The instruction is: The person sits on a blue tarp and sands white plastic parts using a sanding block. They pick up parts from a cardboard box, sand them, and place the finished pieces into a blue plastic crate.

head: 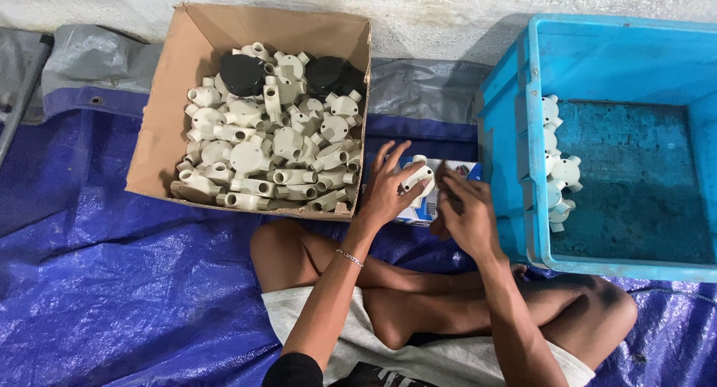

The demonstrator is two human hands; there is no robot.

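Note:
My left hand [385, 191] holds a cream plastic conduit junction box [417, 179] between thumb and fingers, just right of the cardboard box. My right hand [464, 217] is curled close beside it, fingertips touching the fitting from the right; what it holds, if anything, is hidden. Under both hands lies a small white and blue carton [426, 211]. A cardboard box [160, 125] at the upper left is heaped with several cream junction boxes [269, 155] and two black round lids [241, 73].
A blue plastic crate [500, 133] stands at the right, with a few cream fittings [556, 163] along its left inner side. I sit cross-legged on a blue tarpaulin [112, 282]. A grey sheet and pale wall lie behind the boxes.

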